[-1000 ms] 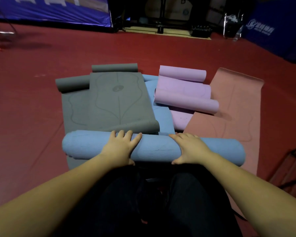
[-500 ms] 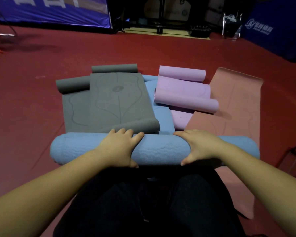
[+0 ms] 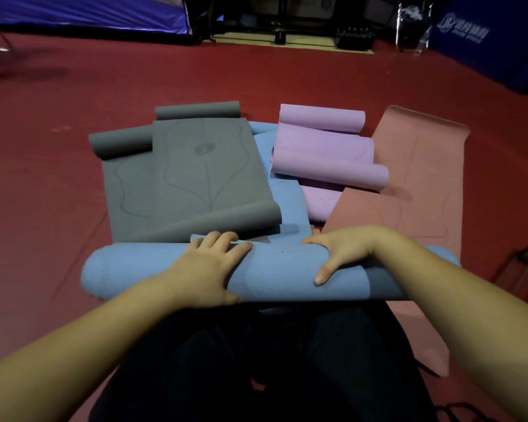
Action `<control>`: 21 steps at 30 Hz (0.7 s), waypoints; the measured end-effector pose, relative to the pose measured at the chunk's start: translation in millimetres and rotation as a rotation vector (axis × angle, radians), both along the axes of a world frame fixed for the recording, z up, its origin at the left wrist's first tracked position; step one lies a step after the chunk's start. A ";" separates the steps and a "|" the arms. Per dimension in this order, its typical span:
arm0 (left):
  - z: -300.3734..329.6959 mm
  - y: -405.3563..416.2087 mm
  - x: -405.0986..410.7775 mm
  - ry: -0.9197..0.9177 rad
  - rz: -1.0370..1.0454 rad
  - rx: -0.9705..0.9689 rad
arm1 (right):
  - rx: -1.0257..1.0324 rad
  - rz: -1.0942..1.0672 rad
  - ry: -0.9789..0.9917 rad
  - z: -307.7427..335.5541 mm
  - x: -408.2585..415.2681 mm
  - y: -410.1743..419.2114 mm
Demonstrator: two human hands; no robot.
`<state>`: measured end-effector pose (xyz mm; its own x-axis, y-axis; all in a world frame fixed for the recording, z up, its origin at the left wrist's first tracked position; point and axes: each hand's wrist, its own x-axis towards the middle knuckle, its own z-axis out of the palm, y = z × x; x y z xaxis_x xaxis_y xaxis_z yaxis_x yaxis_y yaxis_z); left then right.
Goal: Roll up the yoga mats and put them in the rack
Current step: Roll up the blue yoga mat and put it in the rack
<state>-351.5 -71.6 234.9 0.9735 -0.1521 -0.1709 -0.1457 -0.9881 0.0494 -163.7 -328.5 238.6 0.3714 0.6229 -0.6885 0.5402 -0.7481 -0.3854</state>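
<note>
Blue yoga mat roll (image 3: 275,269) lies near, across the lap. Left hand (image 3: 205,269) and right hand (image 3: 342,254) clasp its middle. Soft, light, springy; likely to unroll unless held there.

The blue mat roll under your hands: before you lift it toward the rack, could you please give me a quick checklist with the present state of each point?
1. Left hand grips the blue mat roll, fingers over the top, thumb on the near side: ok.
2. Right hand grips the roll the same way: ok.
3. Roll fully wound: not ok; a loose flap shows at the near right.
4. Roll ends even: cannot tell; the right end is hidden behind the arm.
5. Roll free of the grey mat: cannot tell; the two meet at its far edge.
6. Rack within reach: cannot tell; only dark bars show at the right edge.
</note>
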 end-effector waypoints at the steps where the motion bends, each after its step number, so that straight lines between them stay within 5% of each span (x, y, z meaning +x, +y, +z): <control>1: -8.9 -2.8 -3.6 -0.082 -0.024 0.066 | -0.013 -0.007 0.028 -1.6 4.8 2.4; 5: -27.0 -3.4 -1.3 -0.140 -0.032 0.209 | -0.038 -0.019 0.079 -8.4 16.3 11.2; 10: -12.1 7.1 22.9 0.046 0.004 0.096 | 0.015 -0.054 -0.043 -0.8 13.0 9.8; 21: -4.9 31.6 99.5 0.604 0.140 -0.353 | 0.049 0.100 -0.748 -42.2 -33.9 -15.6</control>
<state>-252.0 -40.0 230.0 0.7384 -0.1785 -0.6503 0.1352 -0.9055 0.4021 -197.6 -344.2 196.4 0.6690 0.7015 -0.2458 0.7351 -0.6734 0.0787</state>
